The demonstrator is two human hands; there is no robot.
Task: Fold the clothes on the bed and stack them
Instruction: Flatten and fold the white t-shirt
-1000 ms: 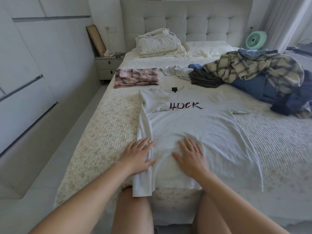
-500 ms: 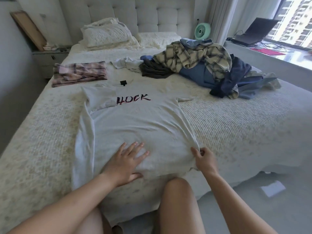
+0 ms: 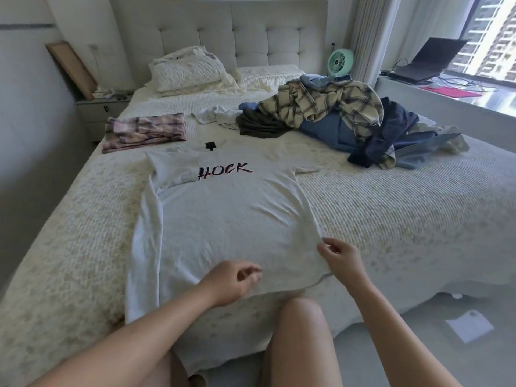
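A white T-shirt (image 3: 223, 219) printed "HOCK" lies flat on the bed (image 3: 391, 219), its left side and sleeve folded inward. My right hand (image 3: 339, 256) pinches the shirt's right side edge close to the hem. My left hand (image 3: 233, 280) hovers over the shirt's lower middle with loosely curled fingers and no cloth visibly in it. A folded pink plaid garment (image 3: 145, 131) lies at the bed's far left. An unfolded heap with a yellow plaid shirt (image 3: 329, 107), blue and navy clothes (image 3: 391, 132), a dark grey piece (image 3: 259, 125) and a white piece (image 3: 215, 115) sits at the far right.
Pillows (image 3: 187, 71) lean against the headboard. A nightstand (image 3: 97, 110) stands at the left, a green fan (image 3: 339, 61) behind the heap. A laptop (image 3: 427, 61) rests on the window ledge at right. My bare knees press against the bed's near edge; a paper (image 3: 469, 325) lies on the floor.
My left hand lifted from pressing flat on the shirt and curled its fingers. My right hand went from lying flat to pinching the shirt's right edge. The view swung right.
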